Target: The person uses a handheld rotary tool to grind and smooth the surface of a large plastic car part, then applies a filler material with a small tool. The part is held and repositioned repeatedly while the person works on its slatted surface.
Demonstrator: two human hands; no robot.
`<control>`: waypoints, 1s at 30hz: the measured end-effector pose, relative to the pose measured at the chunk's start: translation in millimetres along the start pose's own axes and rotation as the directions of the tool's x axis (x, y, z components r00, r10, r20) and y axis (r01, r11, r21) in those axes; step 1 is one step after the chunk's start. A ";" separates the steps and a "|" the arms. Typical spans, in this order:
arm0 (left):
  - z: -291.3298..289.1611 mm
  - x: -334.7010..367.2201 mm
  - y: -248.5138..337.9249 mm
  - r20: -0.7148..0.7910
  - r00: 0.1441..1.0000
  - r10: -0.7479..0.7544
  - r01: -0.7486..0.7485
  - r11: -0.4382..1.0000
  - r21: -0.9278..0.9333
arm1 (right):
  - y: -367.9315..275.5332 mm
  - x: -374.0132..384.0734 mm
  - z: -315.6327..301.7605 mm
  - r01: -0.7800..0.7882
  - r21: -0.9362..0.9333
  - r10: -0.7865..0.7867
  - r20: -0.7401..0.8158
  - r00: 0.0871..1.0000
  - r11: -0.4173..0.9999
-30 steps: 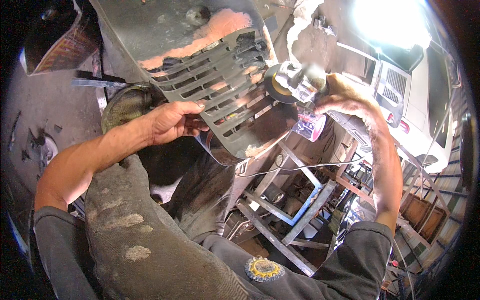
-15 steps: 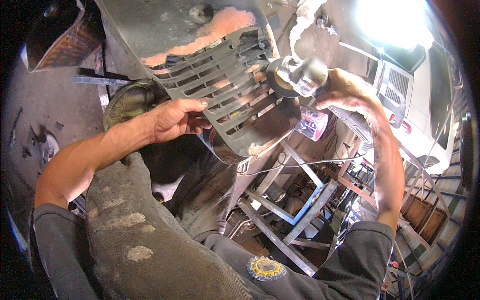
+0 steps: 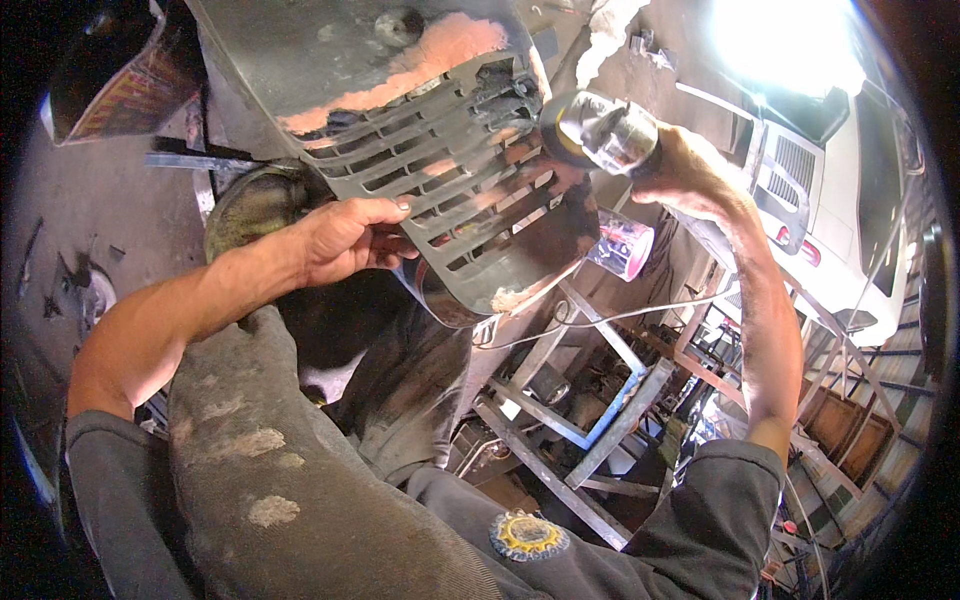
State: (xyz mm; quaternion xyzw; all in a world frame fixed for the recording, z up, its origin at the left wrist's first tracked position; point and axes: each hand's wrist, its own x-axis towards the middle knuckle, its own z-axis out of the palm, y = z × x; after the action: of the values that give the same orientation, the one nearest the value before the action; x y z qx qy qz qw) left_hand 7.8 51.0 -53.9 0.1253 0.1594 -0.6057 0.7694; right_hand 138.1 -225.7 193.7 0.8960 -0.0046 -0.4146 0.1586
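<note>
A dark grey panel with rows of slots [image 3: 480,210] slants across the upper middle, with patches of orange-pink filler on its face. Its left edge is pinched by my left hand [image 3: 350,235], thumb on top and fingers curled beneath. At the panel's right edge, my right hand [image 3: 695,180] is closed round an angle grinder [image 3: 615,135]. The grinder's disc faces the panel by the slots; whether it touches the surface I cannot tell. Most of the grinder's body is hidden behind my right hand and wrist.
A can with a pink and white label [image 3: 622,245] stands just beyond the panel's right edge. Below it are a metal frame [image 3: 610,410] and a loose cable [image 3: 640,316]. A white vehicle [image 3: 840,200] is at the right. A round, dusty cushion-like thing [image 3: 250,215] lies left of the panel.
The grinder has moved up along the panel's right edge and tilted, so its disc shows less. The cable below has shifted. My left hand keeps its hold on the panel.
</note>
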 end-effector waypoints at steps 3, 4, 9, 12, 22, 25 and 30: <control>-0.2 1.4 -0.7 -0.015 1.000 -0.003 0.003 1.000 -0.010 | -10.3 7.1 -1.8 -0.121 -0.047 0.118 -0.059 0.991 0.992; 1.2 -0.1 0.7 -0.024 1.000 -0.005 0.005 1.000 -0.006 | -3.5 9.8 0.5 -0.097 -0.037 0.094 -0.086 0.992 0.995; 5.9 1.5 1.7 -0.023 1.000 -0.010 0.010 1.000 0.001 | -4.8 0.3 -1.5 -0.046 -0.033 0.043 -0.087 0.995 0.998; 3.9 -0.3 0.5 -0.032 0.999 -0.002 0.002 1.000 -0.007 | -14.5 4.0 1.6 -0.029 -0.028 0.026 -0.089 0.996 0.999; 3.3 -2.5 1.6 -0.008 1.000 0.006 -0.006 1.000 0.000 | -7.8 8.6 13.6 0.032 -0.082 -0.049 -0.207 0.977 0.996; 1.3 -3.5 0.7 -0.018 1.000 0.008 -0.009 1.000 -0.011 | -8.9 14.4 14.6 0.035 -0.101 -0.054 -0.188 0.981 0.994; 5.4 0.0 1.5 -0.021 1.000 -0.002 0.002 1.000 0.000 | -12.1 7.4 11.4 -0.041 -0.112 0.021 -0.171 0.985 0.993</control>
State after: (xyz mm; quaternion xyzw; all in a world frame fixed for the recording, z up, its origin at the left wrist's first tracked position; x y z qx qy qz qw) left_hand 9.7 49.3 -48.9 0.1318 0.1675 -0.6050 0.7672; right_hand 133.0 -218.5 177.7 0.9173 0.0188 -0.3340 0.2161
